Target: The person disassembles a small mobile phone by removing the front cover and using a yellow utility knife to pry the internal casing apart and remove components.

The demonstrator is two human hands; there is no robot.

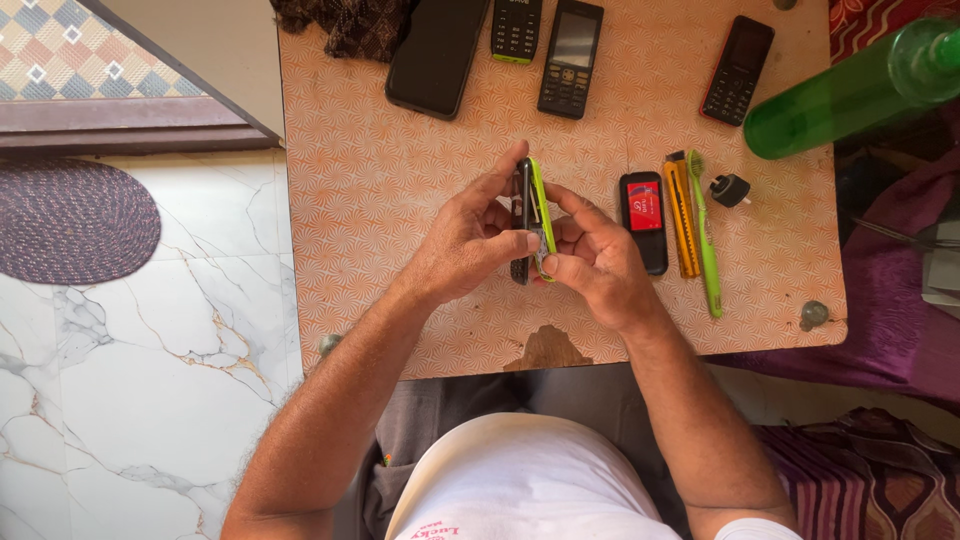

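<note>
The head camera looks straight down on a small orange-patterned surface (380, 180) with both hands raised just above its middle. The left hand (465, 245) and the right hand (600, 260) are both closed around one small phone (522, 215), held on edge between them, its dark body toward the left hand and its lime-green back cover (541, 205) toward the right. The left thumb lies across the near end of the phone and the left fingers run up its far side; the right fingertips press at the green shell near its lower end. A narrow gap seems to show between shell and body, so I judge the cover to be partly loosened or only partly seated, not off and not clearly flush; which way it is going cannot be told. Just right of the hands a small black phone with a red screen (642, 215) lies flat, and beside it an orange utility knife (681, 220), a green toothbrush (705, 240) and a small black plug-like part (730, 188), all untouched. Along the far edge lie a large black smartphone (437, 50), two dark keypad phones (517, 28) (571, 58) and a black phone with red trim (737, 68), none visibly opened. A green bottle (850, 95) lies at the far right corner.
</note>
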